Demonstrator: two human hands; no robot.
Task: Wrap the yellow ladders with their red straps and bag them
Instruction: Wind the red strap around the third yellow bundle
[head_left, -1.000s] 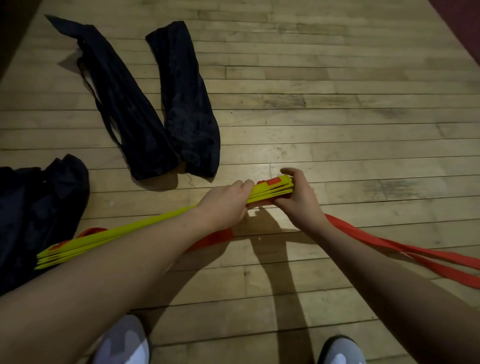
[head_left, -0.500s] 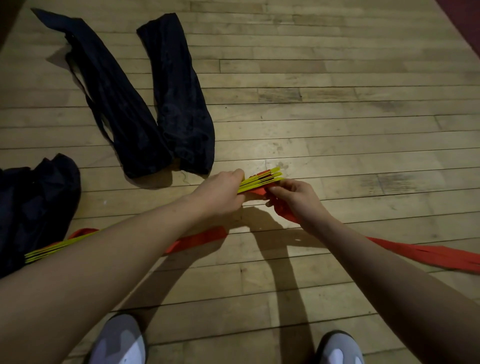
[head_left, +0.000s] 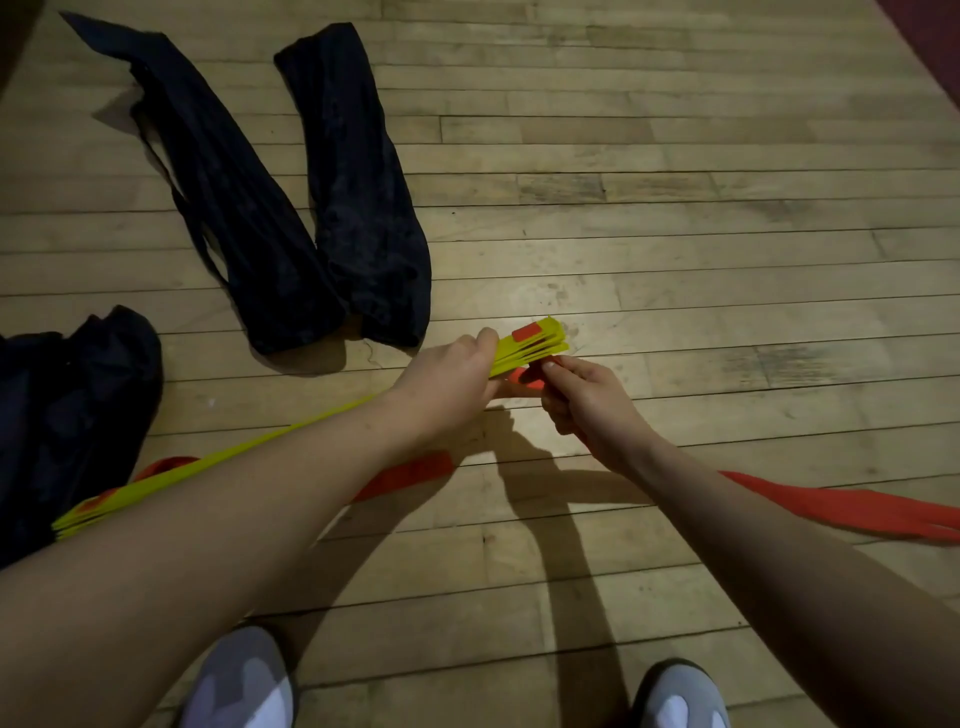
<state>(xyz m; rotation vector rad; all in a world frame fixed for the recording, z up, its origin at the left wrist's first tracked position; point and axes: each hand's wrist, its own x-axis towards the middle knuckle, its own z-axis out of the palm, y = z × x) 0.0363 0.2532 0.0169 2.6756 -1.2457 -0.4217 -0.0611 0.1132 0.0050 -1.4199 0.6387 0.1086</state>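
Note:
A stack of flat yellow ladder slats (head_left: 530, 343) runs from the lower left up to the middle of the floor, held above the boards. My left hand (head_left: 447, 379) grips the stack near its far end, where a red patch shows on top. Just below that end, my right hand (head_left: 582, 400) pinches the red strap (head_left: 852, 506), which trails off to the right along the floor. Another stretch of red strap (head_left: 410, 470) lies under my left forearm. The stack's near end (head_left: 88, 512) fans out slightly at the left.
Two long black bags (head_left: 270, 208) lie side by side on the wooden floor beyond my hands. A third black bag (head_left: 62, 410) sits bunched at the left edge. My grey shoes (head_left: 244, 680) show at the bottom. Bare floorboards stretch to the right.
My right hand left the slat ends and dropped below them to pinch the red strap. The strap on the right has slackened and drawn closer. My left hand keeps its grip.

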